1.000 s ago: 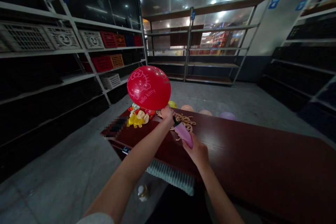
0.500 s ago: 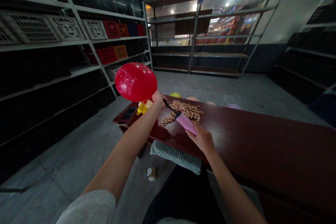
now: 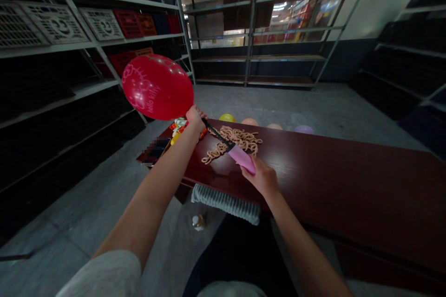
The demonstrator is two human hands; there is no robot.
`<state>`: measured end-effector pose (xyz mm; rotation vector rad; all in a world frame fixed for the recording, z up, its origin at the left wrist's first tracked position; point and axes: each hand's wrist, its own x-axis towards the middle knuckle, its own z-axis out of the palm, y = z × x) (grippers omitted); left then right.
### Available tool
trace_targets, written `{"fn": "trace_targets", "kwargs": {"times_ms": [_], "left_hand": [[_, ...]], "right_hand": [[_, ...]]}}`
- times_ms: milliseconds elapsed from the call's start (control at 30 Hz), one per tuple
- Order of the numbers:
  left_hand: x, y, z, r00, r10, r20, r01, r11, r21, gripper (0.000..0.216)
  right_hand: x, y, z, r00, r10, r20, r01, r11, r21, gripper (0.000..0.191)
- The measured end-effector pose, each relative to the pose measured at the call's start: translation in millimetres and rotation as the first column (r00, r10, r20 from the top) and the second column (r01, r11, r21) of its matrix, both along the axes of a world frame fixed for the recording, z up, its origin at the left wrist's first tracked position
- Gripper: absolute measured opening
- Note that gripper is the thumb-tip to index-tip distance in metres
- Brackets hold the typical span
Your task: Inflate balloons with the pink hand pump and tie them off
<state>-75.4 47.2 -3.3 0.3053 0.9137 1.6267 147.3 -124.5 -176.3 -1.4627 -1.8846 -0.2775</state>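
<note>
red balloon (image 3: 158, 87) is left of centre in the upper half of the frame, its lower right end gripped by the left hand (image 3: 196, 116). right hand (image 3: 263, 177) is clamped on the pink pump (image 3: 243, 158), right of centre. hands stand farther apart than one second ago; more black rod (image 3: 218, 134) shows between them. balloon has shifted left and appears larger.

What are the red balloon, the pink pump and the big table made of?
The red balloon looks like shiny, stretched rubber: bright light spots gleam on its smooth skin. The pink pump is probably smooth plastic, going by its even colour. The table seems polished dark wood, or wood-look board: a pale sheen shows on top.
</note>
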Motion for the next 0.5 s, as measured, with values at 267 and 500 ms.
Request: {"fn": "trace_targets", "kwargs": {"times_ms": [267,500], "left_hand": [[67,-29,-44.8,0.986,-0.154,0.068,0.155,0.988,-0.011,0.043],[84,-31,-63.7,0.975,-0.201,0.091,0.199,0.980,0.031,0.042]], "right_hand": [[0,2,1.6,0.998,-0.058,-0.026,0.057,0.997,-0.050,0.045],[0,2,1.6,0.994,-0.102,-0.029,0.100,0.993,-0.058,0.046]]}}
